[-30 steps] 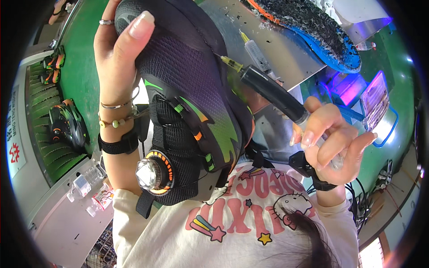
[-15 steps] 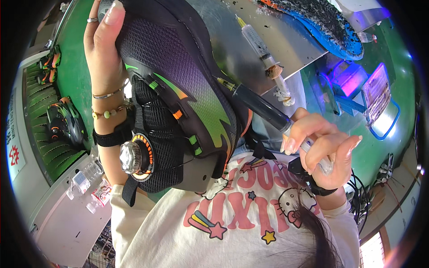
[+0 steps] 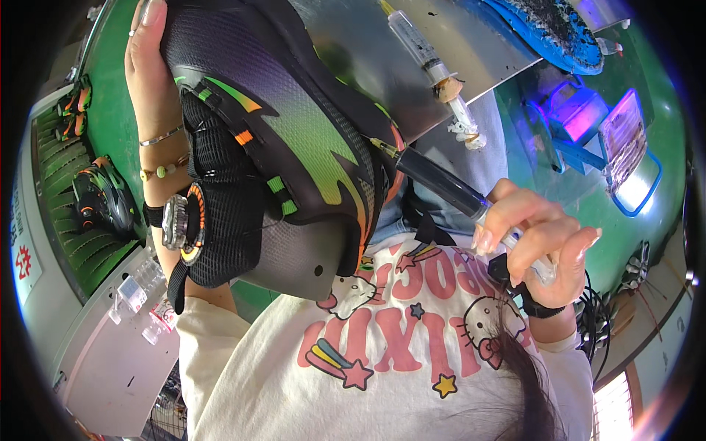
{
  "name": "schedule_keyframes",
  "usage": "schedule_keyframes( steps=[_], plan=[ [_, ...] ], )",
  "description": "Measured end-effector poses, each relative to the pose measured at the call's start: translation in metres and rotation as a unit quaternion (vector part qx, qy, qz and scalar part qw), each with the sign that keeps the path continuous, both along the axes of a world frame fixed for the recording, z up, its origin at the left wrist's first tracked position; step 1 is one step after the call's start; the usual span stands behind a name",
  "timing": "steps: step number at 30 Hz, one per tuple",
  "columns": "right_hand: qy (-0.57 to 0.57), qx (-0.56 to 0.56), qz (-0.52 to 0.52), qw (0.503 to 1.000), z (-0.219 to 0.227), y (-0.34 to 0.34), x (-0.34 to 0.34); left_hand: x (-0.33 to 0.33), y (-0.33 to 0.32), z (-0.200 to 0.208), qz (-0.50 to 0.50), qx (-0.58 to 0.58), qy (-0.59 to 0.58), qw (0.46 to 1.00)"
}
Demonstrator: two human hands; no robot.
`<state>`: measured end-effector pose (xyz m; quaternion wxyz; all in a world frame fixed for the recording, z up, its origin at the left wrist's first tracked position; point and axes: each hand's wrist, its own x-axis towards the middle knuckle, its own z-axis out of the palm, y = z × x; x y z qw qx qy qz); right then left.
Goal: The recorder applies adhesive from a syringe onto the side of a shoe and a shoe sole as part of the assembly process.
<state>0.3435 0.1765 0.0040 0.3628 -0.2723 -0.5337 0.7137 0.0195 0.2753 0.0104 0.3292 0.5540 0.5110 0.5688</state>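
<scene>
My left hand [image 3: 149, 84] grips a dark sports shoe [image 3: 290, 136] from its left side; part of that hand is hidden behind the shoe. Green and orange flashes mark the shoe's side, and a clear round dial [image 3: 175, 223] sits at its collar. In my right hand [image 3: 543, 246] is a syringe [image 3: 443, 181] full of dark liquid, with fingers wrapped round the plunger end. Its yellow-based needle points up and left at the shoe's sole edge. Whether the tip touches there, I cannot tell.
A metal table [image 3: 493, 44] carries a second, mostly clear syringe [image 3: 418, 45] with a soiled end and a blue tray [image 3: 577, 51] with black residue. At right, a purple-lit blue apparatus [image 3: 585, 121] stands on the green floor. More shoes [image 3: 110, 197] lie left, near plastic bottles [image 3: 136, 290].
The shoe has shifted left and tilted in my left hand, showing more of its side and sole edge. My right hand keeps the syringe close by, its needle slightly lower and further right.
</scene>
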Motion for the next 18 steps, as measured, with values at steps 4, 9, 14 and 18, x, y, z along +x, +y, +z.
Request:
schedule_keyframes(
  steps=[4,9,14,18],
  plan=[
    [-0.008,0.019,0.003,1.0,-0.002,-0.001,0.002,-0.002,0.002,-0.004,0.003,-0.008,-0.007,1.0],
    [-0.041,0.041,0.003,0.998,0.0,-0.003,0.001,-0.005,0.004,-0.011,0.006,-0.018,-0.017,1.0],
    [-0.047,0.058,0.005,0.997,0.002,-0.006,-0.001,-0.009,0.004,-0.011,0.011,-0.03,-0.024,0.999],
    [-0.052,0.049,0.0,0.997,0.001,-0.009,0.004,-0.012,0.005,-0.016,0.01,-0.041,-0.036,0.998]
  ],
)
